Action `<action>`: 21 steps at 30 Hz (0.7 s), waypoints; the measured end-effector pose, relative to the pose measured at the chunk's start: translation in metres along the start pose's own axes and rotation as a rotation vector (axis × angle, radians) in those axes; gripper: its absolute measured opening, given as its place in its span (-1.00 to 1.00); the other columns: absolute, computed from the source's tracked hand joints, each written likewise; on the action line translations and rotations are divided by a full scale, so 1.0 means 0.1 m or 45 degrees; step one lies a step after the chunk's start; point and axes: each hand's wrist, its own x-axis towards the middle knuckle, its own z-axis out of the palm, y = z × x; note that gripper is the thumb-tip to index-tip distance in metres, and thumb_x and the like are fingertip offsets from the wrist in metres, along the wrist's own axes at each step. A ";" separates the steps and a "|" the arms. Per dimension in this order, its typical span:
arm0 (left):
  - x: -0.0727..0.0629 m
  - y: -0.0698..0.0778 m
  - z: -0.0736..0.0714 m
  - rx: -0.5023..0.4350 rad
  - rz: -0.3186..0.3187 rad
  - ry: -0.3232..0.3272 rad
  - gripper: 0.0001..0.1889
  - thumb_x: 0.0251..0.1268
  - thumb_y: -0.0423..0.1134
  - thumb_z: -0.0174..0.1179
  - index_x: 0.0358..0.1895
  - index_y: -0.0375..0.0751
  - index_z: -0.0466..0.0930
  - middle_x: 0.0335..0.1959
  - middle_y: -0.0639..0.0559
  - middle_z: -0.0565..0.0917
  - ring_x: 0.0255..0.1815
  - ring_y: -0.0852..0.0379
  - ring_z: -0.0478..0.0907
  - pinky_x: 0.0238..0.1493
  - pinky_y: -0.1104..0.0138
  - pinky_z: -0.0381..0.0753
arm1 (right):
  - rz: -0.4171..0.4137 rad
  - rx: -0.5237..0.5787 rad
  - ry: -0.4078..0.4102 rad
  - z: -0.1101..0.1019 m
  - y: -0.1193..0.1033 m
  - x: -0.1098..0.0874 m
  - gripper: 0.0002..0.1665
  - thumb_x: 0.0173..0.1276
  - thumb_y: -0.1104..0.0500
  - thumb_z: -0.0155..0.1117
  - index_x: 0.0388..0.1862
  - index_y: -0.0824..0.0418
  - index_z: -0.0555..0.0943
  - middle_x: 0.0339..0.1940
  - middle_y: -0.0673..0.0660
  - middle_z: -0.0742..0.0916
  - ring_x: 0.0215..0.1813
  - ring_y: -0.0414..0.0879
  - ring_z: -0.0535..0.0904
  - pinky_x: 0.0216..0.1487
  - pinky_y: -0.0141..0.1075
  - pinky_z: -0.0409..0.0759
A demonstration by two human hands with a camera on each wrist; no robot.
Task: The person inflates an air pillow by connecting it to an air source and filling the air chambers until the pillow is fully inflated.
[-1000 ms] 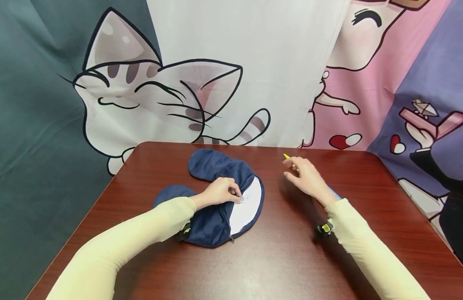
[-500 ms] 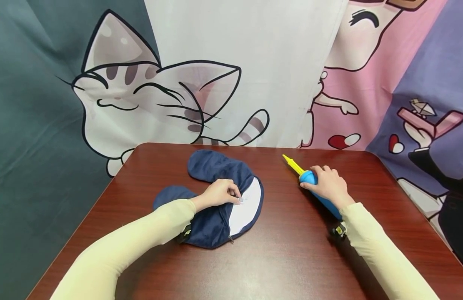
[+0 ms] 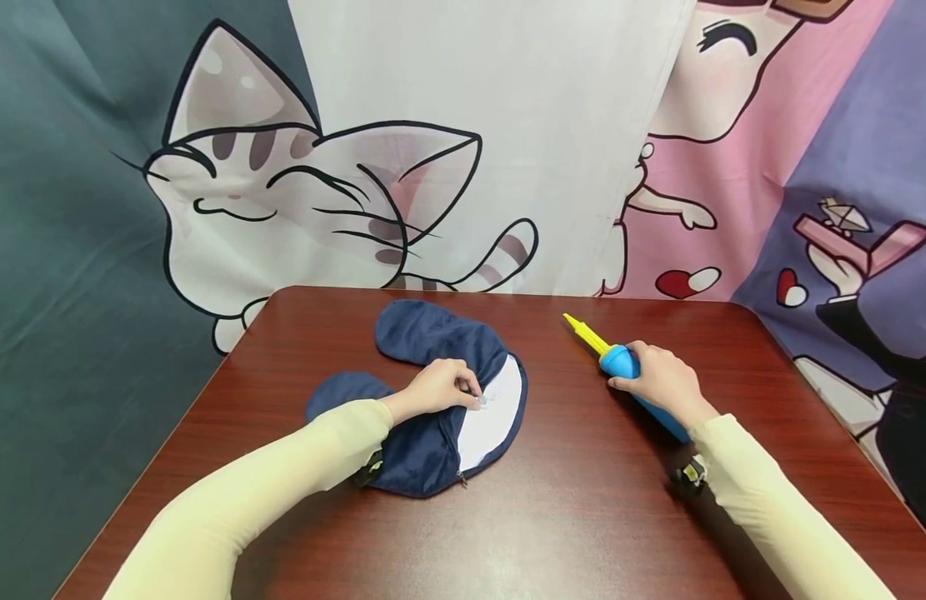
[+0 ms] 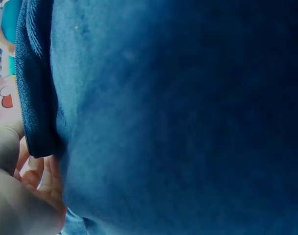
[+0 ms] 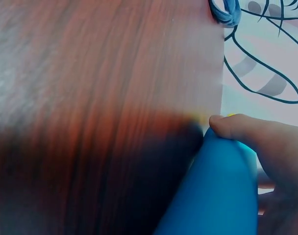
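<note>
A navy plush U-shaped neck pillow lies on the table, unzipped along its curved end, with a white inner part showing. Over that opening my left hand pinches a small clear piece, like a valve, between thumb and fingers. Dark blue plush fills most of the left wrist view. To the right, my right hand grips a blue hand pump around its barrel. The yellow nozzle points to the far left. In the right wrist view the thumb lies across the upper end of the blue barrel.
The brown wooden table carries both things. A zipper pull hangs at the pillow's near edge. Behind the table's far edge hangs a cartoon-printed cloth.
My right hand moved back and rightward from near the yellow nozzle to the blue barrel, now gripping it. The pump's nozzle dipped slightly. My left hand stays put on the valve.
</note>
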 end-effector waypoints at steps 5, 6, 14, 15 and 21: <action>0.00 0.00 0.00 0.000 0.025 0.004 -0.90 0.05 -0.17 0.49 -0.34 0.00 0.80 -0.42 0.09 0.59 -0.34 0.29 0.49 -0.27 0.48 0.46 | -0.027 -0.006 0.051 -0.01 0.03 -0.03 -0.07 0.14 -0.21 0.45 0.32 0.32 0.40 0.10 0.45 0.64 -0.03 0.27 0.59 -0.14 0.21 0.63; 0.00 0.00 0.00 -0.006 0.036 0.005 -0.90 0.05 -0.18 0.49 -0.34 -0.02 0.80 -0.42 0.08 0.60 -0.34 0.28 0.49 -0.27 0.48 0.46 | -0.038 -0.007 0.067 -0.01 0.03 -0.04 -0.08 0.14 -0.20 0.46 0.32 0.30 0.41 0.10 0.44 0.64 -0.04 0.26 0.59 -0.14 0.21 0.63; 0.02 -0.03 -0.01 -0.038 0.068 -0.005 -0.89 0.05 -0.20 0.49 -0.34 -0.07 0.80 -0.42 0.04 0.60 -0.35 0.29 0.48 -0.26 0.50 0.47 | -0.156 0.014 0.169 -0.08 -0.06 -0.14 -0.18 0.13 -0.11 0.49 0.32 0.14 0.43 -0.01 0.35 0.64 -0.11 0.22 0.57 -0.21 0.16 0.64; 0.02 -0.03 -0.01 -0.041 0.070 -0.007 -0.89 0.05 -0.20 0.49 -0.34 -0.07 0.80 -0.42 0.04 0.60 -0.35 0.29 0.48 -0.26 0.49 0.47 | -0.168 0.018 0.176 -0.09 -0.08 -0.16 -0.18 0.13 -0.11 0.49 0.33 0.10 0.43 -0.01 0.32 0.63 -0.13 0.20 0.58 -0.21 0.15 0.64; 0.06 -0.07 -0.01 -0.064 0.064 -0.023 -0.89 0.05 -0.22 0.48 -0.33 -0.07 0.80 -0.41 0.04 0.60 -0.34 0.29 0.47 -0.25 0.50 0.46 | -0.275 0.007 0.173 -0.13 -0.23 -0.27 -0.15 0.14 -0.12 0.50 0.40 -0.05 0.40 0.01 0.24 0.65 -0.13 0.13 0.59 -0.21 0.11 0.66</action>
